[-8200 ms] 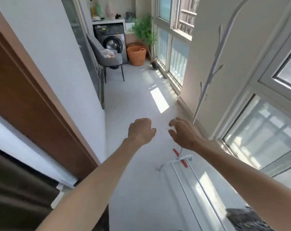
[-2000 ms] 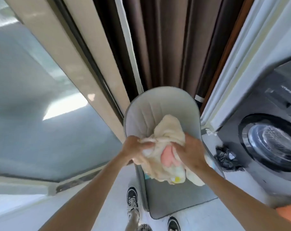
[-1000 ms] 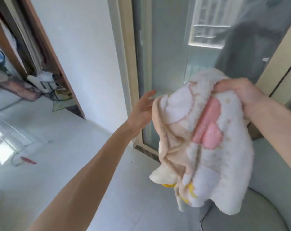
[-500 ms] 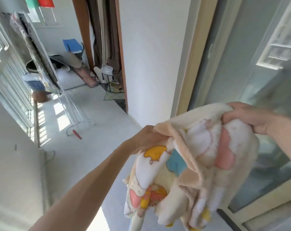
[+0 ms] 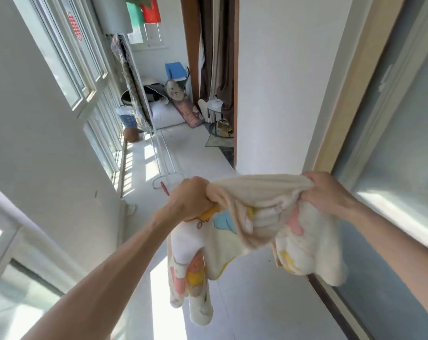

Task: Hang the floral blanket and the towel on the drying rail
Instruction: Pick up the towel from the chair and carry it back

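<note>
A cream towel [image 5: 262, 217] with pink, yellow and blue cartoon prints hangs bunched between my hands at chest height. My left hand [image 5: 190, 200] grips its left end and my right hand [image 5: 328, 190] grips its right end; the rest droops below. Far down the balcony, the dark floral blanket [image 5: 131, 84] hangs over the white drying rail [image 5: 162, 153] beside the windows. The rail's foot with a red piece lies just beyond my left hand.
Windows [image 5: 68, 57] run along the left side. A white wall [image 5: 276, 82] and a glass sliding door [image 5: 392, 143] are on the right. Cushions, a blue box [image 5: 176, 69], a basket and a small stool crowd the far end. Brown curtains [image 5: 217, 52] hang in a doorway.
I picked the towel off the chair, turned away from the washing machine toward the rail, and my left hand has taken hold of the towel, which is now stretched between both hands.
</note>
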{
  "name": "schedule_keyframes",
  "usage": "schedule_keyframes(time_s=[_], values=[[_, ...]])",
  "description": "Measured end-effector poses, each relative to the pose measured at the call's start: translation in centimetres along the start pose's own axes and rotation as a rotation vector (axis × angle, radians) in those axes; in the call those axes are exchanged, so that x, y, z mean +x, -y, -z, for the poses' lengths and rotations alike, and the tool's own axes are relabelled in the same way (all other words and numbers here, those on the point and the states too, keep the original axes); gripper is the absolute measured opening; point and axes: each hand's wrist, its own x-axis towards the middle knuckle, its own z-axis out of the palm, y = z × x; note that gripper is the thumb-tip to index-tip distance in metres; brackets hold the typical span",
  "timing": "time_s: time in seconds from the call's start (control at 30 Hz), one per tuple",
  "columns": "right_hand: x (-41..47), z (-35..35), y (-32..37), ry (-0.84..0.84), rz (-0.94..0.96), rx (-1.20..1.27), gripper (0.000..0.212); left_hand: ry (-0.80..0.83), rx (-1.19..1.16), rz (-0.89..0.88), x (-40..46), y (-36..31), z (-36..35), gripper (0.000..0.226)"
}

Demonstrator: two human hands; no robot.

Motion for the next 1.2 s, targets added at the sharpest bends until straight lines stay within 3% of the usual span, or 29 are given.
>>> schedule_keyframes(time_s=[0.1, 0.2, 0.4, 0.47, 0.53, 0.57, 0.63, 0.73, 0.8, 0.87, 0.93, 1.03, 1.13, 1.17, 1.2], values=[[0.8, -0.8, 0.0, 0.093, -0.021, 0.173, 0.009, -0.397, 0.208, -0.040, -0.6, 0.5, 0.4, 0.017], [0.5, -0.6, 1.3, 0.256, 0.041, 0.346, 0.019, -0.575, 0.332, -0.048, -1.5, 1.8, 0.7, 0.022], [-1.7, -2.7, 3.9, 0.650, 0.150, 0.310, 0.024, -0.402, 0.301, 0.317, -2.7, 5.5, 1.8, 0.021], [-2.7, -4.4, 4.7, 0.813, 0.125, 0.242, 0.024, -0.364, 0.286, 0.382, -3.1, 5.4, 2.2, 0.022], [-3.7, -6.3, 5.6, 0.903, 0.088, 0.198, 0.030, -0.228, 0.244, 0.420, -3.1, 5.1, 3.2, 0.020], [-4.2, -7.3, 6.2, 0.897, 0.087, 0.181, 0.032, -0.155, 0.091, 0.434, -3.2, 5.1, 3.9, 0.019], [-5.2, -9.4, 7.7, 0.827, 0.095, 0.210, 0.032, 0.033, -0.515, 0.409, -3.5, 4.9, 5.2, 0.017], [-6.8, -12.2, 10.3, 0.737, 0.108, 0.336, 0.041, 0.329, -1.264, 0.228, -4.1, 5.1, 6.6, 0.021], [-7.7, -13.5, 12.0, 0.836, 0.185, 0.321, 0.052, 0.387, -1.436, 0.173, -4.4, 5.6, 7.3, 0.025], [-7.9, -13.6, 13.2, 0.957, 0.253, 0.251, 0.049, 0.414, -1.470, 0.120, -4.7, 6.1, 7.7, 0.026], [-7.0, -13.0, 14.5, 0.904, 0.281, 0.279, 0.038, 0.451, -1.447, 0.062, -5.2, 7.0, 8.2, 0.029], [-5.3, -12.5, 16.6, 0.490, 0.258, 0.460, 0.011, 0.459, -1.373, 0.038, -5.4, 7.8, 9.2, 0.024], [-4.6, -13.3, 18.1, 0.009, 0.318, 0.498, 0.022, 0.429, -1.299, 0.041, -5.2, 9.4, 10.1, 0.023], [-4.4, -13.5, 18.5, -0.017, 0.341, 0.471, 0.041, 0.435, -1.273, 0.037, -5.2, 9.8, 10.2, 0.022], [-4.1, -13.7, 18.9, 0.072, 0.347, 0.451, 0.066, 0.452, -1.252, 0.027, -5.2, 10.2, 10.4, 0.021]])
